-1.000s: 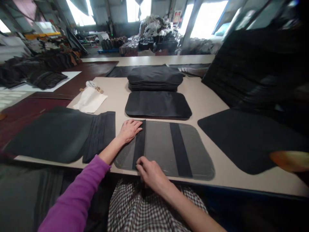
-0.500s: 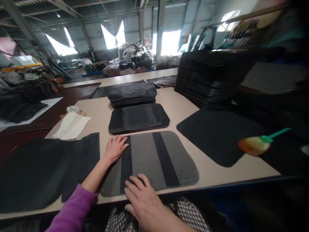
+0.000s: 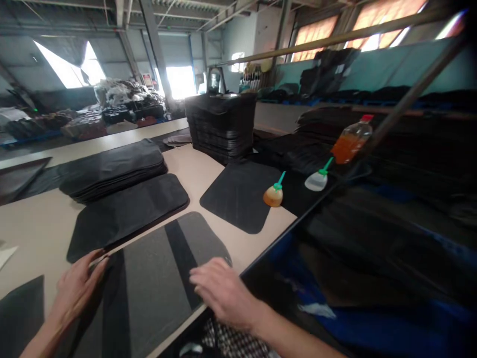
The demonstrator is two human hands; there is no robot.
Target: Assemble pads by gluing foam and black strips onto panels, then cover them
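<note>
A grey sheet panel (image 3: 152, 278) with two black strips across it lies at the table's near edge. At its far left corner my left hand (image 3: 76, 286) has thumb and fingers closed on the panel's edge. My right hand (image 3: 223, 288), somewhat blurred, is over the near right edge of the panel, fingers extended and slightly bent, thumb hidden. Nothing shows in it. Just beyond the panel lies a black rounded piece (image 3: 130, 214), and behind that a stack of folded black pieces (image 3: 115, 166).
To the right, a black sheet (image 3: 238, 194) bears a squeeze bottle of amber liquid (image 3: 274, 196). A whitish squeeze bottle (image 3: 316, 180) and a red-capped bottle (image 3: 352, 141) stand farther right. A tall black stack (image 3: 219, 124) rises behind. A slanting bar (image 3: 417, 94) crosses the right side.
The view has swung right, bringing more bottles into sight. My left hand has gone from lying flat to gripping the panel's edge. My right hand has moved rightward along the near edge.
</note>
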